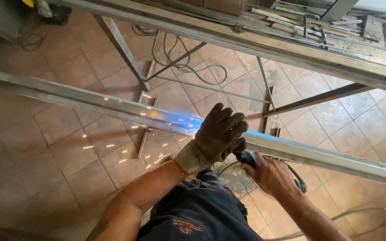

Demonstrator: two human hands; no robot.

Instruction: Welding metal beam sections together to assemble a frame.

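Observation:
A long steel bar (86,100) runs across the view from left to right at about waist height. My left hand (217,136), in a brown work glove, grips the front of a power tool that is mostly hidden under it, pressed against the bar. My bare right hand (269,174) holds the tool's black rear handle (245,157), just below the bar. Blue glare and orange sparks (157,154) spray to the left from the contact point (188,122) and fall toward the floor.
A steel frame workbench (291,53) crosses the top, with metal scraps and clamps piled on it at the right. Thin struts and black cables (188,67) lie beneath it on the terracotta tile floor (59,151). A cable (358,213) trails at the lower right.

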